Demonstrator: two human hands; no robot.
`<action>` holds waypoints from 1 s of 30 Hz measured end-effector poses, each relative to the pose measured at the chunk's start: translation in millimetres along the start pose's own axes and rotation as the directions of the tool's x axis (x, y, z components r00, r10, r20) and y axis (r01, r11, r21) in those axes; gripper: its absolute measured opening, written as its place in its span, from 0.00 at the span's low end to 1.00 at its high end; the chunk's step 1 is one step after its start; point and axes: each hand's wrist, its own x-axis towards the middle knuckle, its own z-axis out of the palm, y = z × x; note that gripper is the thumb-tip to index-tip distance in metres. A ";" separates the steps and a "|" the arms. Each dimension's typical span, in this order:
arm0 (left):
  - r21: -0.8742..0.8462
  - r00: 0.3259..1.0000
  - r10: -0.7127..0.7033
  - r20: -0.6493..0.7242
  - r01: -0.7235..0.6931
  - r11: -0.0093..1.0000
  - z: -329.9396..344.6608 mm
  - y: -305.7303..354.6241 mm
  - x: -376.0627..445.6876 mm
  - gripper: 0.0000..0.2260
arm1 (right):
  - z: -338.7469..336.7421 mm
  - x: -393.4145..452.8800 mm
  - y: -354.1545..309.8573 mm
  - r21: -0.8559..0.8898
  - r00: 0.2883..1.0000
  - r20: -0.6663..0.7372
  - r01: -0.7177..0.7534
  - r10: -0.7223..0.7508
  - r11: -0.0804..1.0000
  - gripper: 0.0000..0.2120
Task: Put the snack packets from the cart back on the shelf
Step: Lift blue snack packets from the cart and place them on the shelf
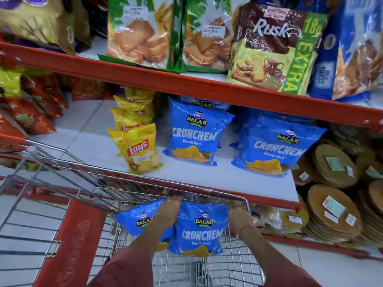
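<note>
Inside the wire cart a blue Crunchem packet is held upright between both hands. My left hand grips its top left edge and my right hand grips its right edge. A second blue packet lies behind it to the left, partly hidden by my left arm. On the white shelf above the cart stand two stacks of the same blue packets.
Yellow Lay's packets stand in a row left of the blue ones. Red snack bags fill the far left. Round brown discs are stacked at the right. The upper red-edged shelf holds rusk packs.
</note>
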 end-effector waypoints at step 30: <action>-0.327 0.662 -0.111 -0.741 -0.212 0.921 -149.3 40.8 -130.9 0.05 | -157.8 -110.8 9.8 0.388 0.601 -0.799 0.466 0.038 0.795 0.05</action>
